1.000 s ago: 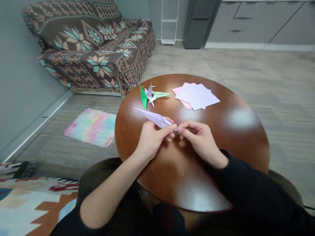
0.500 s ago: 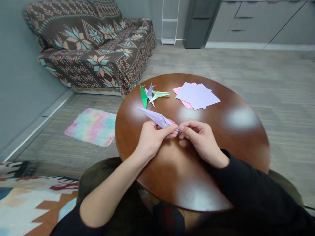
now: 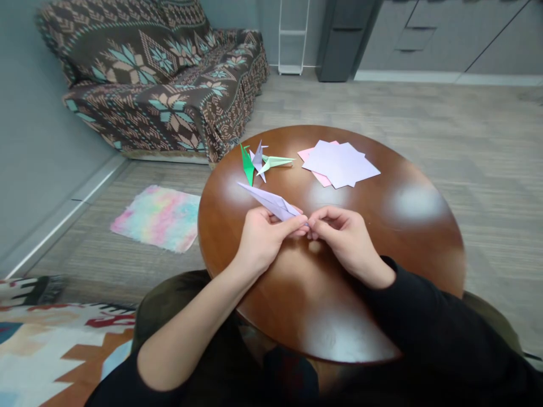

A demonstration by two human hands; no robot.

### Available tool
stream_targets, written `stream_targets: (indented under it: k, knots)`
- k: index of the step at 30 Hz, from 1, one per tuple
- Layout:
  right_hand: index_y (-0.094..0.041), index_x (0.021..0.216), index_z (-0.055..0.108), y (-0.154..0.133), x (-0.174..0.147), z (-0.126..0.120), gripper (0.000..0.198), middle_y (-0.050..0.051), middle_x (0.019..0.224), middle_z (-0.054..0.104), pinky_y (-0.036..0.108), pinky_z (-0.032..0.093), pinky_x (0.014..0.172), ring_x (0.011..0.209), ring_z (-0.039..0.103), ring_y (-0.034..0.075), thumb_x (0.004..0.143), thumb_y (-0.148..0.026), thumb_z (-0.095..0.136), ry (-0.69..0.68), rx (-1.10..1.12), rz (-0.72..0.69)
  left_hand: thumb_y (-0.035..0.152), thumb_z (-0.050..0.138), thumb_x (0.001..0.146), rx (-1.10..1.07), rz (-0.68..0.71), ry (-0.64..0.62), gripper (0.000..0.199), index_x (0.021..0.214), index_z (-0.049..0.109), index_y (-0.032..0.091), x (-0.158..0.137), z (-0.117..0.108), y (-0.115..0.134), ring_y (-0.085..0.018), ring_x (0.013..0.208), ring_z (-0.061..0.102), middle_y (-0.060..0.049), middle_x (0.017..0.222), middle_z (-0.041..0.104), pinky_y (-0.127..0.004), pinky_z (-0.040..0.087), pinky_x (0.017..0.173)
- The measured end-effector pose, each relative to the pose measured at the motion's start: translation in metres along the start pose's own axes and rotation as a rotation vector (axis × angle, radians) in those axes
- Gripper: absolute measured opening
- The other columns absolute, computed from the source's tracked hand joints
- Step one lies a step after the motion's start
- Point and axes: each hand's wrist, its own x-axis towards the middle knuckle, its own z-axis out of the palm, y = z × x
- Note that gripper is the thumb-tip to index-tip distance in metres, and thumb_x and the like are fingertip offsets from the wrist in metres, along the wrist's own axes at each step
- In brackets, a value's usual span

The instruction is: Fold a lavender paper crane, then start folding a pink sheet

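A folded lavender origami paper (image 3: 271,202), long and pointed, is held above the round brown table (image 3: 382,226). My left hand (image 3: 271,232) is closed on it, thumb on top near its right end, and the long tip points up to the left. My right hand (image 3: 339,226) pinches the small right tip between thumb and fingertips, close against the left fingers. That tip is mostly hidden by the fingers. Beyond the left hand stand folded paper cranes: a green crane (image 3: 246,165), a purple crane (image 3: 258,160) and a pale green crane (image 3: 275,163).
Fanned lavender and pink paper sheets (image 3: 341,164) lie at the table's far side. A patterned sofa (image 3: 169,113) stands behind on the left, with a pastel fluffy mat (image 3: 159,217) on the floor. Grey cabinets (image 3: 445,39) line the back.
The folded paper's long tip has shifted very slightly to the right. Both hands keep nearly the same place and grip.
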Motion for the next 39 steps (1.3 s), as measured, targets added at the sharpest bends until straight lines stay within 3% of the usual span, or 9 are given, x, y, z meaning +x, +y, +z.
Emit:
stream_targets:
  k: [5, 10, 13, 16, 21, 25, 29, 34, 39]
  knots:
    - [-0.018, 0.074, 0.070, 0.004, 0.000, 0.002, 0.009, 0.001, 0.064, 0.070, 0.025, 0.042, 0.051, 0.055, 0.058, 0.013, 0.073, -0.024, 0.076, -0.005, 0.078, 0.069, 0.025, 0.095, 0.062, -0.026, 0.006, 0.009, 0.030, 0.081, 0.077, 0.011, 0.001, 0.000, -0.001, -0.014, 0.066, 0.073, -0.004, 0.075, 0.077, -0.024, 0.063, 0.070]
    - [-0.018, 0.077, 0.072, 0.011, 0.003, -0.006, 0.007, -0.001, 0.064, 0.067, 0.027, 0.047, 0.061, 0.061, 0.061, 0.013, 0.081, -0.023, 0.073, -0.048, 0.179, 0.065, 0.029, 0.090, 0.070, 0.043, 0.055, -0.021, 0.024, 0.081, 0.075, 0.013, 0.004, -0.007, 0.003, -0.009, 0.056, 0.061, 0.000, 0.067, 0.070, -0.017, 0.049, 0.053]
    - [-0.018, 0.089, 0.073, 0.010, 0.004, -0.011, 0.008, -0.001, 0.073, 0.068, 0.025, 0.048, 0.063, 0.062, 0.059, 0.011, 0.088, -0.026, 0.073, -0.025, 0.145, -0.012, 0.035, 0.082, 0.079, 0.170, -0.009, -0.204, 0.022, 0.078, 0.075, 0.013, 0.002, -0.011, 0.008, -0.008, 0.051, 0.051, 0.001, 0.062, 0.062, -0.018, 0.040, 0.048]
    - [-0.025, 0.112, 0.062, 0.005, 0.002, -0.010, 0.029, -0.003, 0.082, 0.070, 0.026, 0.049, 0.062, 0.062, 0.062, 0.011, 0.088, -0.025, 0.078, -0.046, 0.174, -0.129, 0.039, 0.075, 0.084, 0.309, -0.086, -0.414, 0.028, 0.078, 0.077, 0.012, 0.000, -0.012, 0.014, -0.008, 0.053, 0.050, 0.001, 0.060, 0.059, -0.020, 0.040, 0.052]
    - [-0.026, 0.110, 0.059, 0.000, -0.001, -0.008, 0.027, -0.004, 0.078, 0.069, 0.026, 0.051, 0.060, 0.063, 0.066, 0.013, 0.090, -0.023, 0.077, -0.060, 0.067, -0.250, 0.041, 0.070, 0.088, 0.392, -0.060, -0.527, 0.031, 0.079, 0.078, 0.013, 0.001, -0.015, 0.018, -0.010, 0.054, 0.050, 0.001, 0.055, 0.057, -0.022, 0.042, 0.058]
    - [-0.019, 0.089, 0.069, 0.001, 0.002, -0.011, 0.012, 0.002, 0.076, 0.074, 0.028, 0.056, 0.063, 0.066, 0.071, 0.016, 0.088, -0.026, 0.080, 0.020, -0.005, -0.249, 0.040, 0.073, 0.088, 0.343, -0.057, -0.419, 0.027, 0.089, 0.077, 0.013, 0.001, -0.014, 0.014, -0.013, 0.062, 0.064, -0.002, 0.068, 0.069, -0.025, 0.054, 0.066]
    - [-0.019, 0.085, 0.073, 0.001, 0.006, -0.012, 0.010, 0.000, 0.075, 0.076, 0.027, 0.059, 0.066, 0.065, 0.072, 0.014, 0.085, -0.022, 0.082, 0.194, 0.003, -0.297, 0.026, 0.079, 0.084, 0.316, 0.155, -0.184, 0.038, 0.118, 0.064, 0.020, -0.002, -0.009, 0.009, -0.017, 0.081, 0.076, -0.003, 0.088, 0.079, -0.028, 0.061, 0.081]
    - [-0.020, 0.086, 0.076, 0.001, 0.005, -0.011, 0.011, 0.001, 0.079, 0.079, 0.027, 0.061, 0.069, 0.069, 0.075, 0.016, 0.081, -0.021, 0.086, 0.174, 0.011, -0.297, 0.026, 0.076, 0.088, 0.389, 0.361, -0.108, 0.012, 0.094, 0.069, 0.017, -0.006, -0.007, 0.007, -0.018, 0.082, 0.079, -0.004, 0.088, 0.079, -0.026, 0.064, 0.081]
    - [-0.020, 0.084, 0.078, 0.000, 0.003, -0.011, 0.007, 0.001, 0.075, 0.079, 0.026, 0.062, 0.069, 0.067, 0.075, 0.015, 0.082, -0.018, 0.084, 0.159, 0.033, -0.290, 0.024, 0.079, 0.086, 0.390, 0.426, -0.077, 0.013, 0.096, 0.076, 0.017, -0.008, -0.005, 0.005, -0.019, 0.088, 0.080, -0.005, 0.095, 0.081, -0.026, 0.065, 0.084]
